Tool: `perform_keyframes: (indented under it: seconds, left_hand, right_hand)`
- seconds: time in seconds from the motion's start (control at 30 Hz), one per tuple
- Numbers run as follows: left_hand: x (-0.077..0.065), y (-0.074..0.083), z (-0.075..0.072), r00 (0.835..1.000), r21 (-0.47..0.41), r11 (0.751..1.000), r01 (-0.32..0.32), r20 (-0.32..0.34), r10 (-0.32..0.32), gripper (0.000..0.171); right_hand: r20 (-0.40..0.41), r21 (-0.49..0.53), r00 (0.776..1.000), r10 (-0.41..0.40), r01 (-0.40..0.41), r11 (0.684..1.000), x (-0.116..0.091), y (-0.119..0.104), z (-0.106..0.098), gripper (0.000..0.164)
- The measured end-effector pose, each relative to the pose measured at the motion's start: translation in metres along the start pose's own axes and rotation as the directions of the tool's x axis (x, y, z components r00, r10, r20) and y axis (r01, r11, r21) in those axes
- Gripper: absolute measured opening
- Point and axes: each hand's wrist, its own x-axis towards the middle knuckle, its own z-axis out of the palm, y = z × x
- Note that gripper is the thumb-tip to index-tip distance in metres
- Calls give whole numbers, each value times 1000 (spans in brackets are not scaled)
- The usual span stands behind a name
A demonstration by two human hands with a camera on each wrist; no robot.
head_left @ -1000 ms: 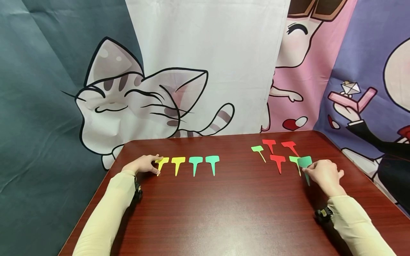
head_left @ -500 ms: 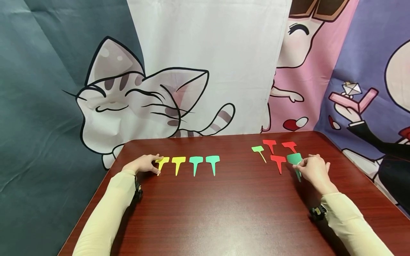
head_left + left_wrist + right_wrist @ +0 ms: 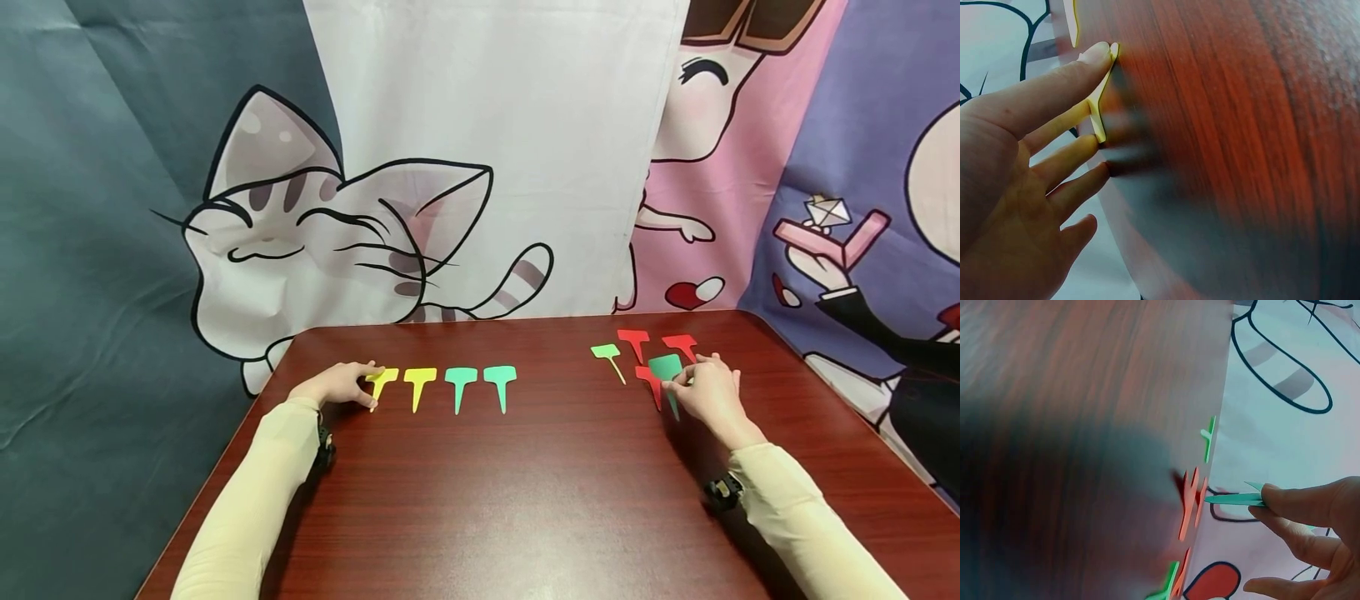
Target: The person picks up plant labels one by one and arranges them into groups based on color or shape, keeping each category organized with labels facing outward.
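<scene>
Your right hand (image 3: 708, 396) is pinching a dark green T-shaped tag (image 3: 666, 371) by its wide head, lifting it clear of the surface (image 3: 525, 500) just above the loose cluster of red tags (image 3: 633, 340) and a light green tag (image 3: 606, 353). Your left hand (image 3: 337, 385) is lying with fingers out straight, fingertips touching the first yellow tag (image 3: 381, 379) in the neat row, beside another yellow tag (image 3: 420, 381) and two teal tags (image 3: 461, 382). This tag is looking thin, light and slightly bendy, probably slick plastic, so gripping the broad head rather than the narrow stem seems wisest.
</scene>
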Motion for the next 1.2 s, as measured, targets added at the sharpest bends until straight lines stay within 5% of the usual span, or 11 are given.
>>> perform_keyframes:
  seconds: [1.2]
  left_hand:
    - [2, -1, 0, 1000, 9, 1000, -10, -5, 10, 77]
  right_hand:
    - [152, 36, 986, -69, 64, 997, 25, -71, 45, 23]
